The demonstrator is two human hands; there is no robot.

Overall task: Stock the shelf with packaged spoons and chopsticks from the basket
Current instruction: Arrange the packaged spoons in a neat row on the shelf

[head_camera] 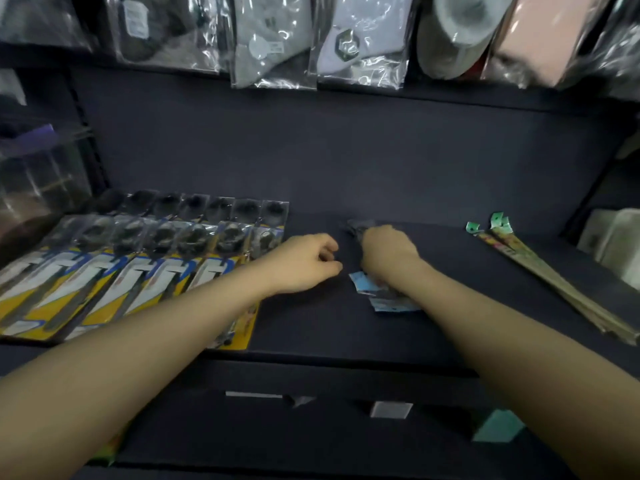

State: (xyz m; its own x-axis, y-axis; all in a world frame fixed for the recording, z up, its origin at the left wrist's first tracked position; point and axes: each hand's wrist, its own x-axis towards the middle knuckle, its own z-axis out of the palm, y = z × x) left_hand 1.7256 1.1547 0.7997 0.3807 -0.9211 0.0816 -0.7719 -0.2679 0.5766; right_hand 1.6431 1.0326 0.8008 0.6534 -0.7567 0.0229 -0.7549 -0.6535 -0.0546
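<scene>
**A:** Head view first: where is the pack being stocked?

**B:** Mid-shelf (346,174), at about 6 o'clock from the hanging socks (273,46). The right hand (388,252) has its fingers curled over a spoon pack (388,299) with a blue card, whose dark top end pokes out past the knuckles at 11 o'clock. It looks to be gripping or pressing it down; blur hides the fingertips. The left hand (306,263) sits just beside it at 9 o'clock, fingers loosely curled, holding nothing I can see.

**A:** How will that pack handle?

**B:** My guess: light, a thin card with a clear film front, so slippery and a bit floppy. Better taken by the card edges or around the middle than by the film, which would likely crinkle.

**A:** Counts?

**B:** Yellow spoon packs (114,271) at 9 o'clock: 2 overlapping rows, roughly 7 in each, though the left end blurs. Blue pack: at least 1, maybe 2 stacked; I cannot tell. Chopstick packs (554,282) at 3 o'clock: a small overlapping pile with 2 green tabs showing, so at least 2. They are long, thin and stiff-looking, so I would hold them at mid-length.

**A:** Basket?

**B:** Not in view.
</scene>
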